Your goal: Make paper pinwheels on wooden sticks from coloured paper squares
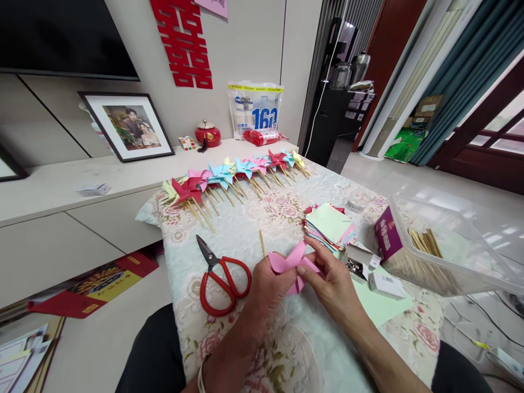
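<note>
A pink paper pinwheel (295,257) is held between my two hands above the flowered tablecloth. My left hand (268,284) pinches its left side, thumb near the centre. From behind that hand the tip of a wooden stick (262,243) pokes out. On the right side, my right hand (329,273) grips a folded blade between thumb and fingers. Red-handled scissors (223,281) lie just left of my left hand, blades pointing away. A stack of coloured paper squares (329,224) sits beyond my right hand. Beside it, an opened small box (357,265) shows metal pieces inside.
Finished pinwheels (221,174) lie in a row along the table's far edge. At right, a clear plastic bin (446,262) holds wooden sticks (426,243). A small white box (387,285) rests on green paper (379,305). A round clear container (357,202) stands behind the paper stack.
</note>
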`<state>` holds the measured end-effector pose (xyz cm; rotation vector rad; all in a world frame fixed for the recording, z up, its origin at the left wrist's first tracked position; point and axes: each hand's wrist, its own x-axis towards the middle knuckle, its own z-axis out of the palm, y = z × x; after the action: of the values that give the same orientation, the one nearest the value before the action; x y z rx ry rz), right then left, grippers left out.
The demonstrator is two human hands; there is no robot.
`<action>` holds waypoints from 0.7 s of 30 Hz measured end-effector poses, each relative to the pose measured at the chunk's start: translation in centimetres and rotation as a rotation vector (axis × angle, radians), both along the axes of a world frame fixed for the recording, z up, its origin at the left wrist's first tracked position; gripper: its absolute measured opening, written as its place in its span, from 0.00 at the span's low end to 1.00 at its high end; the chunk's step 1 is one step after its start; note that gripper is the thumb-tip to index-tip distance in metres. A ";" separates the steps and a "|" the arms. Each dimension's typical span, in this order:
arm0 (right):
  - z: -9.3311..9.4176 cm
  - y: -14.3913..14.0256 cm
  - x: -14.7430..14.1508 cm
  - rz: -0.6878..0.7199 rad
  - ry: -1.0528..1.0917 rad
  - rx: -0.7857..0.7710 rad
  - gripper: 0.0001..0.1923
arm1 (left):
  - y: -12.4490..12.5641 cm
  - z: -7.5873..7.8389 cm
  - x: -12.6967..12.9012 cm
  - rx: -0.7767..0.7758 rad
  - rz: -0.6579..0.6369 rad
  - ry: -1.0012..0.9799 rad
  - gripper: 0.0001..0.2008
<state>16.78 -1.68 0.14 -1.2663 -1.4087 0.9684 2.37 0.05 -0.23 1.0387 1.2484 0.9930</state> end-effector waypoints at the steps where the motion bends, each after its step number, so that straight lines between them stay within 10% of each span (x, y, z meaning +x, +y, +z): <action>1: 0.0 0.0 0.0 -0.001 -0.010 -0.004 0.30 | 0.0 0.0 0.0 -0.003 0.003 0.003 0.11; 21: 0.4 0.2 0.2 -0.002 -0.001 -0.028 0.30 | -0.4 0.5 0.3 0.013 0.047 -0.001 0.15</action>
<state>17.00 -1.52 0.58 -1.2888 -1.3994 0.9891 2.65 -0.35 0.31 1.0222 1.2724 1.0387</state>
